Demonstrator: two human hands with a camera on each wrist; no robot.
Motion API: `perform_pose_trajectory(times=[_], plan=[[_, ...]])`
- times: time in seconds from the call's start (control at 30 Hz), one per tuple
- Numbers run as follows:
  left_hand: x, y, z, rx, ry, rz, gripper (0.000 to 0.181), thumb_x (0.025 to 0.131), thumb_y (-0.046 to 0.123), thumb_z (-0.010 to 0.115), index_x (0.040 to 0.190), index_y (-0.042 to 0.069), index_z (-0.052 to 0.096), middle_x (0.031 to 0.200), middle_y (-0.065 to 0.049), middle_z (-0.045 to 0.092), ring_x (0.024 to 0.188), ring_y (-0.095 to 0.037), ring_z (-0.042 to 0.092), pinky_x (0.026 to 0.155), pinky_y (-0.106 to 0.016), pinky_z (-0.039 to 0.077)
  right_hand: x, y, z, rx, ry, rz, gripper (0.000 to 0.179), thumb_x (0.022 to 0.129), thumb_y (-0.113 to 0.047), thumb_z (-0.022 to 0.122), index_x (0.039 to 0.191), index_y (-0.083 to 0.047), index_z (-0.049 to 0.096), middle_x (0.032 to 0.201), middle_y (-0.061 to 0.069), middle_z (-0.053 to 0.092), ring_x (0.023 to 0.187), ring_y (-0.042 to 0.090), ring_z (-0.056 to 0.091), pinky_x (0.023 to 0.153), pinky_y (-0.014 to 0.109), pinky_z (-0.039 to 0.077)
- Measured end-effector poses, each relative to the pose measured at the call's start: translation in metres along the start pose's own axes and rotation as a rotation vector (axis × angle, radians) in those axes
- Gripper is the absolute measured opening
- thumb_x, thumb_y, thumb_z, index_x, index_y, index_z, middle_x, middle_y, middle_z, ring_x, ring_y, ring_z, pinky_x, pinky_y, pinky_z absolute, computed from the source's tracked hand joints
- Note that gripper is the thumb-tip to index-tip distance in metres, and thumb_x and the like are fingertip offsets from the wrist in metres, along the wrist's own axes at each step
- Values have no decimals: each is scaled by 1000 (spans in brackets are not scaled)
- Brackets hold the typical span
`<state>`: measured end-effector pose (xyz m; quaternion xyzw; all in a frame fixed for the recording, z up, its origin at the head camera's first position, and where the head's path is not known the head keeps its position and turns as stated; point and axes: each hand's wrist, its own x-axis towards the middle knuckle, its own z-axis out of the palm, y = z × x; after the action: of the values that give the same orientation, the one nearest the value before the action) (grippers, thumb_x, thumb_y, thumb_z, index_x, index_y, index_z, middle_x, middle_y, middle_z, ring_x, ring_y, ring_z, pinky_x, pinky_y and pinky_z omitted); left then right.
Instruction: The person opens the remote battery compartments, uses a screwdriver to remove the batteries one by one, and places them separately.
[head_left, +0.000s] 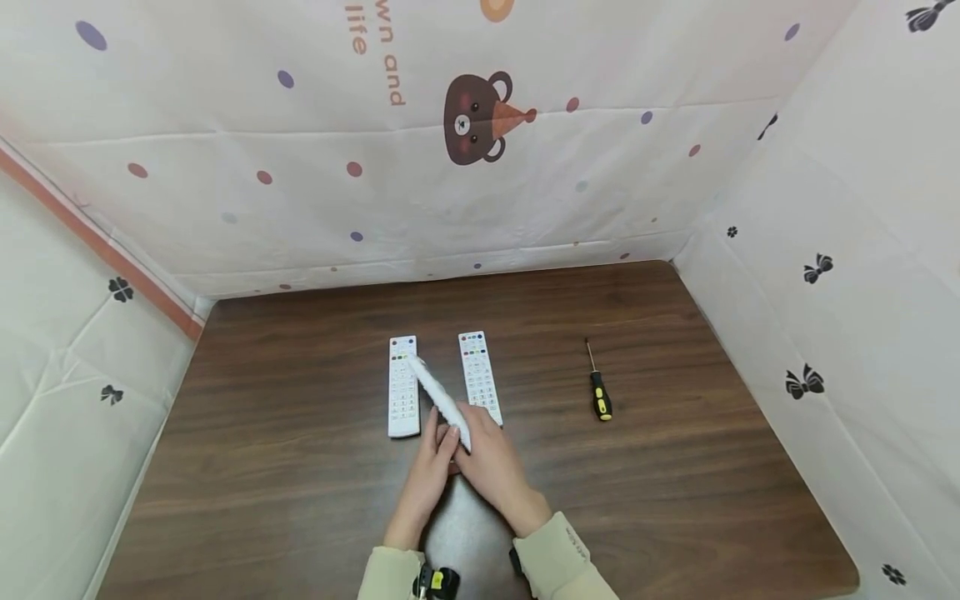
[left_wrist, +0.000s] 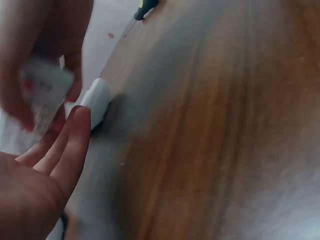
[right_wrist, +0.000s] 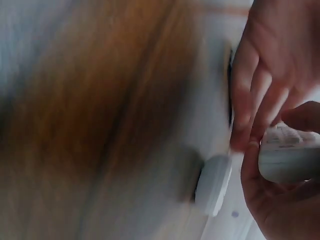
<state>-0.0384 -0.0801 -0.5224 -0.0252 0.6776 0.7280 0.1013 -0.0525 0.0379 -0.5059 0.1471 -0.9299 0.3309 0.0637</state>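
My right hand (head_left: 495, 462) grips a white remote control (head_left: 441, 402), which is turned on edge and slants up to the left in the head view. Beside its near end is my left hand (head_left: 429, 475); the left wrist view shows the left fingers (left_wrist: 75, 137) extended, their tips close to the right hand. In the right wrist view the held remote's pale end (right_wrist: 287, 165) sits among the right fingers. Two more white remotes lie face up beyond the hands: a left remote (head_left: 403, 400), partly overlapped by the held one, and a right remote (head_left: 478, 367), its lower end behind the right hand.
A black and yellow screwdriver (head_left: 601, 396) lies on the right part of the brown wooden table (head_left: 285, 467), its shaft pointing away. Pale printed sheets (head_left: 420, 200) hang along the table's back and both sides. A dark device is strapped at each wrist.
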Motion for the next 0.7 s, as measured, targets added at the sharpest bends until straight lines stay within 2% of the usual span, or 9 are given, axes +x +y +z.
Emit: perform_pose_trajectory(times=[0.1,0.17,0.23,0.3,0.37,0.5,0.63,0.7], plan=[[0,-5,-1,18,22,27,59,93,38,41,143,26,10,142,-7,29,125,-16,31,102,-36,26,-2,-5,4,-11,-28,-55,53,80,-20,63,129,-12,44,122,4,48,108,19,49,85,36,44],[-1,-8,-2,21,37,33,57,93,38,40,142,31,11,145,-1,21,129,-12,19,106,-35,14,-3,-6,5,-6,-50,-70,55,79,-21,63,129,-12,43,124,4,46,110,19,48,86,36,44],[-1,-10,-4,-1,38,30,57,94,37,40,142,34,9,146,0,16,131,-12,14,106,-38,11,-4,-6,7,-3,-79,-70,56,79,-23,63,130,-13,42,126,3,45,112,18,47,87,35,43],[-2,-12,-7,-38,32,11,57,94,37,40,142,34,8,147,0,13,131,-16,15,105,-39,14,-4,-6,7,6,-110,-56,56,81,-27,62,131,-13,41,126,3,46,110,17,47,86,35,43],[-3,-13,-10,-68,24,-20,57,95,37,39,142,33,8,147,-4,13,129,-23,21,100,-41,25,-4,-6,7,36,-147,-22,54,83,-31,59,131,-14,41,124,3,47,104,15,51,82,33,45],[-5,-15,-15,-123,-9,-101,57,95,38,38,143,31,8,144,-12,17,117,-33,35,81,-40,44,-4,-4,8,95,-206,41,50,85,-36,56,128,-14,43,115,4,52,91,12,56,74,28,47],[-6,-17,-19,-197,-38,-145,55,95,31,41,142,29,14,140,-16,24,109,-34,45,71,-44,50,-2,-3,6,138,-239,59,48,84,-34,58,124,-13,45,107,3,54,85,12,58,70,24,47],[-5,-18,-20,-195,-35,-137,54,94,27,43,141,27,18,138,-17,28,109,-32,46,73,-43,50,-1,-3,5,151,-249,60,47,82,-32,60,123,-13,45,103,2,54,82,11,57,68,23,46]])
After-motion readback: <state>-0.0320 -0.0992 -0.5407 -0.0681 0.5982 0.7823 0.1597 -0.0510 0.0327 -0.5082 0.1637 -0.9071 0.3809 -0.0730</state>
